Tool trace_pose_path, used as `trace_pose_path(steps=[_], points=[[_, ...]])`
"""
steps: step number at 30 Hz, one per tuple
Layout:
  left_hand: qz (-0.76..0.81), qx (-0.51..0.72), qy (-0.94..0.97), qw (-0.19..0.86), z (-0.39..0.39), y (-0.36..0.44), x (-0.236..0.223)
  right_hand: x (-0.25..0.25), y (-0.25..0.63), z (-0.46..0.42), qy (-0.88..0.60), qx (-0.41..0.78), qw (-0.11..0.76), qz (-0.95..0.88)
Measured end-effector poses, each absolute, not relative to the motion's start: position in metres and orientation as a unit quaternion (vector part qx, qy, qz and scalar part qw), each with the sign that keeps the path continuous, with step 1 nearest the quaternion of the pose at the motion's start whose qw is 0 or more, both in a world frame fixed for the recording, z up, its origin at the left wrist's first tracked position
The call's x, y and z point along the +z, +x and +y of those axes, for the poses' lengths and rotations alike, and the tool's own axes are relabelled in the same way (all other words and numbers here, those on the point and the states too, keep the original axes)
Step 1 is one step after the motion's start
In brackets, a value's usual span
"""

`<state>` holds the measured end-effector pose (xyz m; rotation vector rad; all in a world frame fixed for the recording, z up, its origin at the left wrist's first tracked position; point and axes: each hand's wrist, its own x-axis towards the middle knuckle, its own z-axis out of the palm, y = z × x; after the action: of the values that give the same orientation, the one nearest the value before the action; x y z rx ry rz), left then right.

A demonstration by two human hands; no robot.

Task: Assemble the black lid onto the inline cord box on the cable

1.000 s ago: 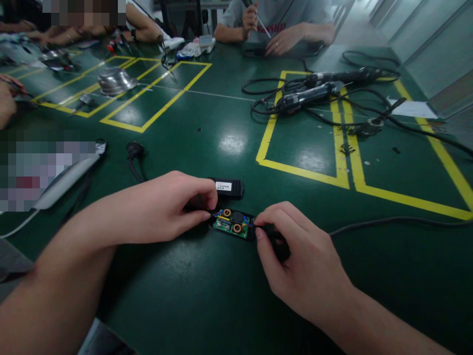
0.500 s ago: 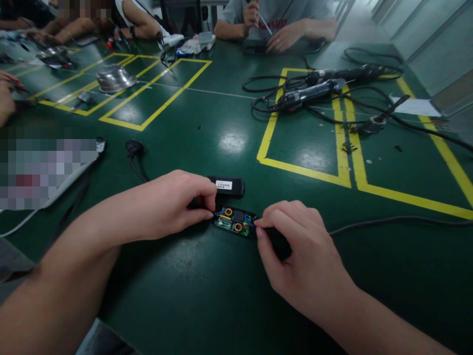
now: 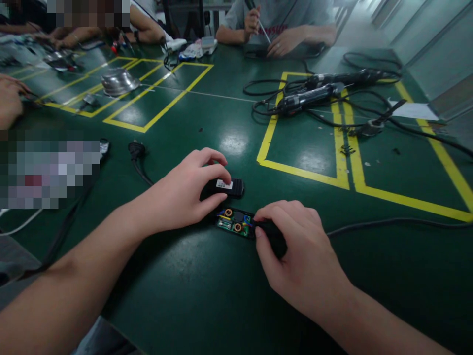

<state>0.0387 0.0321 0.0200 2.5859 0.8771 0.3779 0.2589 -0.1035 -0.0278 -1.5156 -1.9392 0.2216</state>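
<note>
A small green circuit board (image 3: 231, 223) with two copper coils and blue and yellow wires lies in a black casing half. My right hand (image 3: 299, 246) is at the casing's right end, thumb and index finger closed on the black cable (image 3: 271, 229) where it meets the casing. Behind it lies the black ribbed cover (image 3: 237, 188) with a white label. My left hand (image 3: 194, 190) is over the cover's left part, fingers apart and partly curled. Its index fingertip overlaps the label; whether it touches I cannot tell.
Black electric screwdrivers (image 3: 306, 98) with coiled cords lie at the back right. A plug (image 3: 136, 149) is left of my left hand, and a metal bowl-like part (image 3: 118, 82) stands farther back. Across the table a person holds a thin tool (image 3: 264, 30).
My left hand has let go of the casing's left end and moved up and right to the cover, its fingers spreading. The right hand stays at the casing's right end.
</note>
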Motion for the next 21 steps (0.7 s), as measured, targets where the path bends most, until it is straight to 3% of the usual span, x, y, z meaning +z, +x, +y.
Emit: trace_pose_path(steps=[4,10,21], points=[[0.319,0.094,0.923,0.195,0.038,0.041,0.01,-0.028,0.258,-0.105,-0.59,0.086,0.339,-0.727],[0.268,0.128,0.925,0.236,0.027,0.039,0.027,-0.027,0.257,-0.105,-0.596,0.085,0.331,-0.727],[0.238,0.042,0.922,0.301,0.02,0.046,0.028,-0.028,0.256,-0.105,-0.596,0.102,0.302,-0.737]])
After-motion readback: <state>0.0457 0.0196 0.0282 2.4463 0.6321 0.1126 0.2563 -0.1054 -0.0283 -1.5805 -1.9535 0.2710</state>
